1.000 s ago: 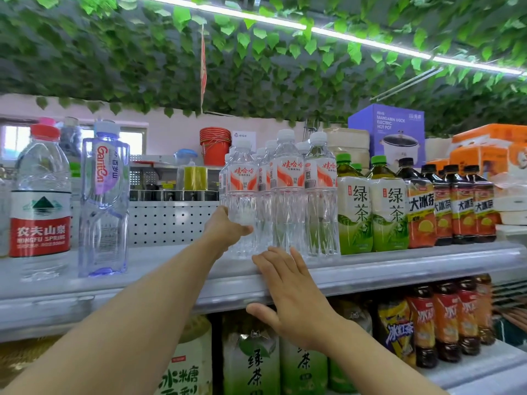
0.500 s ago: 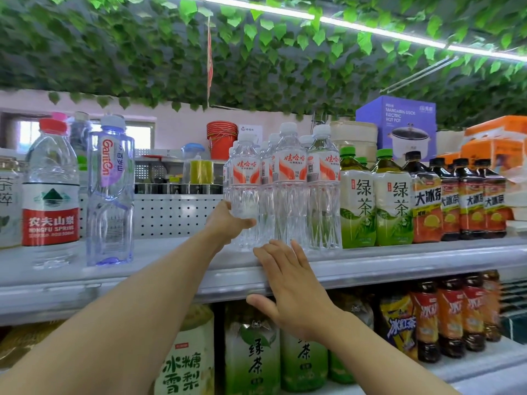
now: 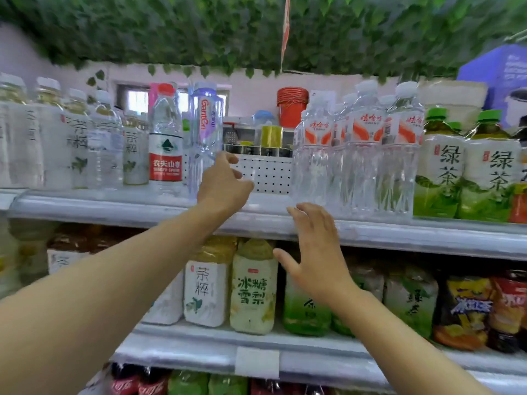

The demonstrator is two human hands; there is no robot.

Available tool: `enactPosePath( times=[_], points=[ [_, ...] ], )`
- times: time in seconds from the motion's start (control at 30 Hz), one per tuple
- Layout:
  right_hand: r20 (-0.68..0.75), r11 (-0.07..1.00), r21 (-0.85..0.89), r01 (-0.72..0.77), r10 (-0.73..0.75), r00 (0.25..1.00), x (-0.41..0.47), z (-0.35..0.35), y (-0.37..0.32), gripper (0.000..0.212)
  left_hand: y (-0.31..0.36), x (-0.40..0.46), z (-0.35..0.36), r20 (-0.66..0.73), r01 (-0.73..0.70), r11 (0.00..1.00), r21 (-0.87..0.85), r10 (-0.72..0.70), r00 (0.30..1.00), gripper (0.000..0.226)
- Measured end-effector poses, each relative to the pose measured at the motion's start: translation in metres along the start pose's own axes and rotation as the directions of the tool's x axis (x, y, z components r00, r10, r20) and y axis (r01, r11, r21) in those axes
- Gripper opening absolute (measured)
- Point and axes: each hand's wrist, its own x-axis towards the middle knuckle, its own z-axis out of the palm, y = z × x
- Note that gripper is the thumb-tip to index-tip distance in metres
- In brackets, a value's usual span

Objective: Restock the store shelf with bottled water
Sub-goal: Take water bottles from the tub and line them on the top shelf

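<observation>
Left grip (image 3: 225,182) hovers over the top shelf (image 3: 399,238) with fingers loosely curled and apart, holding nothing, in the gap between the tall Ganten bottle (image 3: 205,135) and the cluster of bottled water (image 3: 356,149) (red-and-white labels, standing upright just right of that gap). Right grip (image 3: 316,252) is spread flat, fingers straight, in front of the shelf's edge below those bottles; contact cannot be told.
</observation>
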Motion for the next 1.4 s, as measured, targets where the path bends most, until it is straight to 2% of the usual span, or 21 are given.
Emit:
enactPosePath(
  times=[0.13,0.2,0.27,0.33,0.43,0.57,0.73,0.83,0.93,1.13,1.4],
  points=[
    [0.053,0.996,0.062,0.059,-0.062,0.997,-0.009,0.033,-0.047,0.064,-0.043,-0.041,-0.049,-0.104,0.058,0.996,0.062,-0.052,0.993,0.037],
    [0.075,0.991,0.123,0.057,-0.067,0.995,-0.017,0.051,-0.07,0.063,-0.073,-0.065,-0.071,-0.069,0.133,0.988,0.082,-0.128,0.989,0.033],
    [0.109,0.977,0.203,0.061,-0.084,0.99,-0.029,0.069,-0.098,0.061,-0.106,-0.091,-0.096,0.035,0.225,0.965,0.135,-0.231,0.972,0.034],
    [0.171,0.964,0.253,0.079,-0.124,0.977,-0.043,0.088,-0.128,0.06,-0.14,-0.12,-0.122,0.145,0.328,0.918,0.222,-0.364,0.92,0.039],
    [0.31,0.943,0.322,0.084,-0.189,0.932,-0.069,0.119,-0.175,0.06,-0.191,-0.162,-0.164,0.202,0.453,0.839,0.301,-0.52,0.83,0.042],
    [0.436,0.916,0.4,0.04,-0.229,0.87,-0.108,0.161,-0.235,0.061,-0.256,-0.22,-0.214,0.182,0.537,0.753,0.38,-0.63,0.755,0.04],
    [0.563,0.898,0.439,-0.011,-0.266,0.783,-0.176,0.211,-0.308,0.061,-0.323,-0.301,-0.27,0.183,0.631,0.616,0.472,-0.769,0.613,0.04],
    [0.645,0.874,0.478,-0.089,-0.281,0.711,-0.226,0.232,-0.347,0.058,-0.36,-0.355,-0.294,0.173,0.696,0.545,0.467,-0.829,0.532,0.042],
    [0.677,0.847,0.515,-0.132,-0.308,0.669,-0.279,0.254,-0.379,0.053,-0.393,-0.409,-0.312,0.17,0.759,0.476,0.445,-0.876,0.45,0.038],
    [0.815,0.86,0.481,-0.173,-0.366,0.448,-0.383,0.294,-0.424,0.061,-0.45,-0.519,-0.324,0.138,0.865,0.328,0.379,-0.945,0.298,0.046],
    [0.873,0.866,0.483,-0.128,-0.466,0.146,-0.514,0.346,-0.455,0.064,-0.511,-0.657,-0.308,0.041,0.925,0.119,0.362,-0.993,0.112,0.039]
  ],
)
